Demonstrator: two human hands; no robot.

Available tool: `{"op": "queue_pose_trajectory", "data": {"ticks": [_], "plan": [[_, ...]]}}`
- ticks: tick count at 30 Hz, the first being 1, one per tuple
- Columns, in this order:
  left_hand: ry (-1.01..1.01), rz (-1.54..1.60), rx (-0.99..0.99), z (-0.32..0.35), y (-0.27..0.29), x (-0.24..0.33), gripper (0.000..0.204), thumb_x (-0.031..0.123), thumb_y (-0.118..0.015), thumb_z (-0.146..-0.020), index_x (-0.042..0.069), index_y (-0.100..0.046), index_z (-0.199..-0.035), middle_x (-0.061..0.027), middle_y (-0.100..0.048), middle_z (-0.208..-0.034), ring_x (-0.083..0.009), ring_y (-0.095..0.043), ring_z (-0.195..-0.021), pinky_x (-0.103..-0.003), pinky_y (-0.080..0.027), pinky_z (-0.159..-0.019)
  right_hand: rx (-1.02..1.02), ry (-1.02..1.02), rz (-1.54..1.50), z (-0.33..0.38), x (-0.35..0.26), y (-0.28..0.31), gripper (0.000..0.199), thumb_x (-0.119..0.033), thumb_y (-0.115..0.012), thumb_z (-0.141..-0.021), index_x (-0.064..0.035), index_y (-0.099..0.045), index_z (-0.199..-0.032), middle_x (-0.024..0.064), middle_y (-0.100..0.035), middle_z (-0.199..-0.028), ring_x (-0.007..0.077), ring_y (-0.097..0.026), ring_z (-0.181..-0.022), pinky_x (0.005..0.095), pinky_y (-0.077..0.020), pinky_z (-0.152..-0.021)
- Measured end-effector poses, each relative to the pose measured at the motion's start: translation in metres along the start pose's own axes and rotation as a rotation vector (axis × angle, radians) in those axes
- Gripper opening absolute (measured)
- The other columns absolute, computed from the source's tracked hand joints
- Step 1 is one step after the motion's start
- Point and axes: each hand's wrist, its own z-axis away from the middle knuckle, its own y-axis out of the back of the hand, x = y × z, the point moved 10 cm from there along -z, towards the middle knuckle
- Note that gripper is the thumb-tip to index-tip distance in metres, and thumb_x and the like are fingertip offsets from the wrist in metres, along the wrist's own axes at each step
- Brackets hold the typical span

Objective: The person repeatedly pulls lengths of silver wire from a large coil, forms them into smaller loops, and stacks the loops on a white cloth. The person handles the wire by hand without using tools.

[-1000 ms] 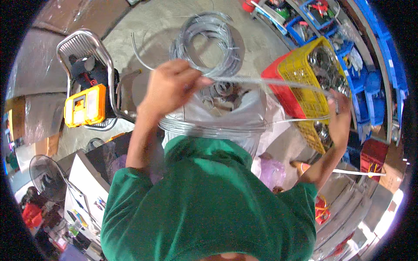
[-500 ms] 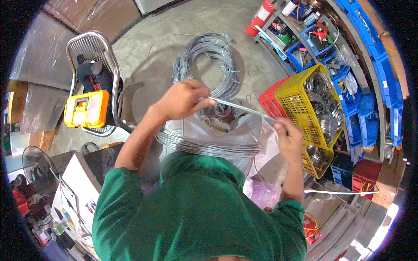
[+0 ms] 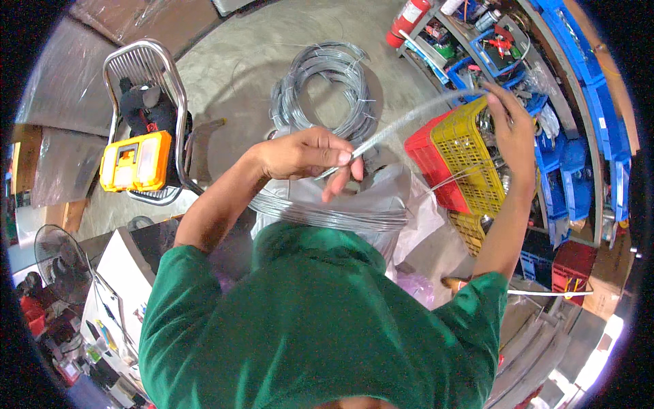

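Note:
My left hand (image 3: 306, 155) is closed, its thumb and fingers pinching a strip of thin silvery wire strands (image 3: 402, 121). From there the strip arcs up to the right, blurred by motion. Its far part meets the fingertips of my right hand (image 3: 509, 129), which is raised in front of the yellow crate and closed on it. Close to my body a loose coil of metal wire (image 3: 340, 217) lies over a whitish plastic bag (image 3: 388, 187). Beyond my left hand, a larger tied coil of grey wire (image 3: 286, 102) rests on the concrete floor.
A yellow crate (image 3: 458, 146) of metal coils stands at right, against a red crate (image 3: 429, 160). Behind them runs a shelf with blue bins (image 3: 599, 123). A fire extinguisher (image 3: 409, 22) is at the back. Left stands a metal chair (image 3: 180, 88) with a yellow toolbox (image 3: 136, 162).
My right hand has swung up and to the right, drawing the wire strip into a longer arc. My left hand has shifted slightly right, still pinching the strands.

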Motion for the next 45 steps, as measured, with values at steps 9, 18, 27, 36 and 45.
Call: {"op": "queue_pose_trajectory", "data": {"ticks": [9, 18, 27, 36, 45], "plan": [[-0.064, -0.066, 0.086, -0.019, -0.038, 0.027, 0.034, 0.028, -0.051, -0.104, -0.002, -0.065, -0.106, -0.0061, -0.065, -0.074, -0.0139, -0.063, -0.057, -0.028, -0.051, -0.056, -0.392, 0.598, -0.098, 0.041, -0.148, -0.057, 0.03, -0.017, -0.064, -0.09, -0.0037, -0.067, -0.116, 0.0144, -0.066, -0.106, 0.0298, -0.062, -0.1, 0.0366, -0.0462, -0.094], [0.101, -0.054, 0.065, -0.029, -0.041, 0.019, 0.039, 0.029, -0.051, -0.103, -0.006, -0.064, -0.117, -0.011, -0.069, -0.079, -0.0215, -0.07, -0.066, -0.03, -0.056, -0.063, -0.408, 0.493, -0.162, 0.051, -0.127, -0.07, 0.019, -0.027, -0.073, -0.082, -0.0086, -0.071, -0.088, 0.0081, -0.054, -0.073, 0.0276, -0.054, -0.072, 0.04, -0.0418, -0.07], [0.215, -0.103, -0.062, -0.036, -0.049, 0.008, 0.037, 0.033, -0.051, -0.102, -0.001, -0.061, -0.108, -0.001, -0.057, -0.068, -0.0114, -0.054, -0.054, -0.023, -0.034, -0.046, -0.353, 0.524, -0.176, 0.051, -0.133, -0.053, 0.022, -0.027, -0.078, -0.076, -0.0087, -0.071, -0.087, 0.0075, -0.054, -0.071, 0.0264, -0.054, -0.07, 0.0393, -0.0411, -0.07], [-0.328, 0.605, -0.106, 0.014, -0.079, 0.097, 0.031, 0.027, -0.049, -0.099, 0.014, -0.042, -0.073, 0.0082, -0.027, -0.059, -0.0069, -0.02, -0.045, -0.027, -0.016, -0.042, 0.069, 0.08, -0.63, 0.034, -0.027, -0.049, 0.023, -0.028, -0.069, -0.091, -0.0062, -0.073, -0.098, 0.0029, -0.07, -0.093, 0.0137, -0.058, -0.08, 0.0291, -0.0475, -0.075], [-1.171, -0.182, 0.486, 0.057, -0.027, 0.211, 0.027, 0.027, -0.04, -0.101, 0.013, -0.05, -0.081, 0.0017, -0.043, -0.063, -0.0127, -0.042, -0.053, -0.032, -0.035, -0.05, -0.177, -0.28, -0.874, 0.105, -0.051, -0.246, 0.03, -0.028, -0.058, -0.099, -0.0032, -0.07, -0.11, 0.0121, -0.071, -0.102, 0.0189, -0.066, -0.097, 0.032, -0.0501, -0.086]]}}
